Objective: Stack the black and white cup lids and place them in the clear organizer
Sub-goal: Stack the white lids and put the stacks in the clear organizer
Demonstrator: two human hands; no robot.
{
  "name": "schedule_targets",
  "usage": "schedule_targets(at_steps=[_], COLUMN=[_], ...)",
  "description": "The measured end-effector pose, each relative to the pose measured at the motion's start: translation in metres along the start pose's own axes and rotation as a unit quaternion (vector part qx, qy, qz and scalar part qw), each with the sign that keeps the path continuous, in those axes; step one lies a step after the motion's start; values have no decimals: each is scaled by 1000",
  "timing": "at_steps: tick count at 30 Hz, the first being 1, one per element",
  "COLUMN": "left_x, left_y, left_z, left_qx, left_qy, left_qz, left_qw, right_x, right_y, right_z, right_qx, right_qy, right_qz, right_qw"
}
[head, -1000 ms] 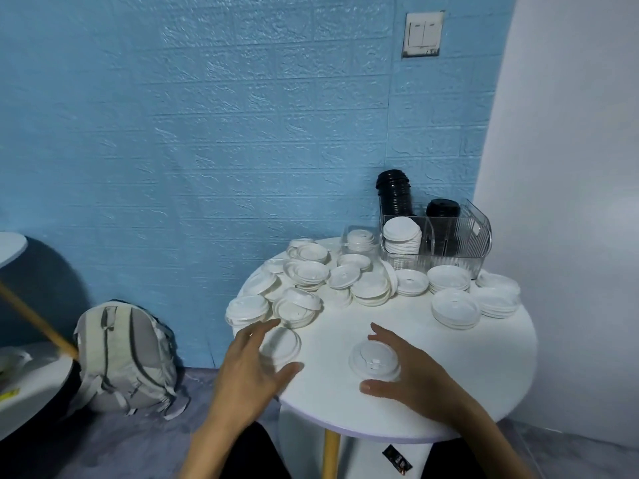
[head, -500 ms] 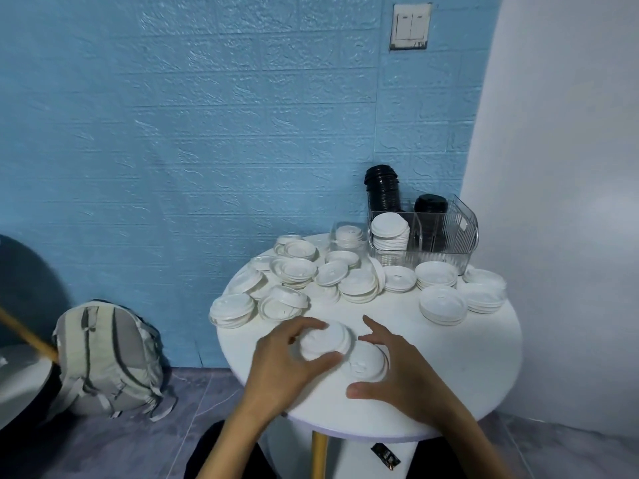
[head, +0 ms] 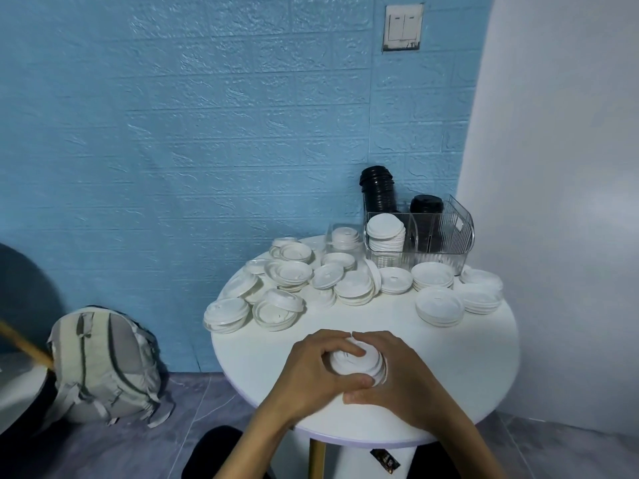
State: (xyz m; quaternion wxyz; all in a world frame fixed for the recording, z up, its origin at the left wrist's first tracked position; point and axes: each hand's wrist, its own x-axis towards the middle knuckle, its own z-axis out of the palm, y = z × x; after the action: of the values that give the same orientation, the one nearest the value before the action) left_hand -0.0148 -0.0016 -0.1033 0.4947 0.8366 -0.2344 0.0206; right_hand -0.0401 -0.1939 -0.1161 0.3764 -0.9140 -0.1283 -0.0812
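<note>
We cup left hand (head: 311, 371) and right hand (head: 397, 378), fingers curled, round a small stack of white plastic lids (head: 358, 363); clear ribbed organizer (head: 449, 233) partly filled; many loose white lids (head: 287, 274) remain on the round white counter (head: 477, 357).

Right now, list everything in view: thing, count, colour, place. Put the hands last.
Table: one, white, round, by the wall corner.
Clear organizer: one, transparent, far right of the table.
White lid stack: one, in the organizer's left compartment.
Black lid stacks: two, in the organizer's rear and middle.
Loose white lids: many, singles and low piles, across the table's far half.
Held white lids: a small stack, near edge, between both hands.
Backpack: one, grey, on the floor at left.
Wall switch: one, white, on the blue wall.
Left hand: grips the held stack.
Right hand: grips the same stack.
</note>
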Motion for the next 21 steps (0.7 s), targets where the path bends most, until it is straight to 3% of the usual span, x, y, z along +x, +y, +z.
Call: schedule_targets(at_steps=[11,17,19,21], left_x=[0,-2,-5,-7], left_y=[-5,-4,0,-1], left_z=[-2,-4,-9,-23], left_qx=[66,78,59,33], left_qy=[-69,-71,-57,38], left_qz=[-1,12,26,53], left_qw=[995,994,996,997], right_x=[-3,-1,0,-1], right_y=[0,-2,-1,4], right_z=[-1,-1,-2,-2], right_qx=[16,0,-5,-2], right_qy=[-8,-24,-21,5], right_qz=[4,18,8,3], right_qw=[1000,1000,1000,1000])
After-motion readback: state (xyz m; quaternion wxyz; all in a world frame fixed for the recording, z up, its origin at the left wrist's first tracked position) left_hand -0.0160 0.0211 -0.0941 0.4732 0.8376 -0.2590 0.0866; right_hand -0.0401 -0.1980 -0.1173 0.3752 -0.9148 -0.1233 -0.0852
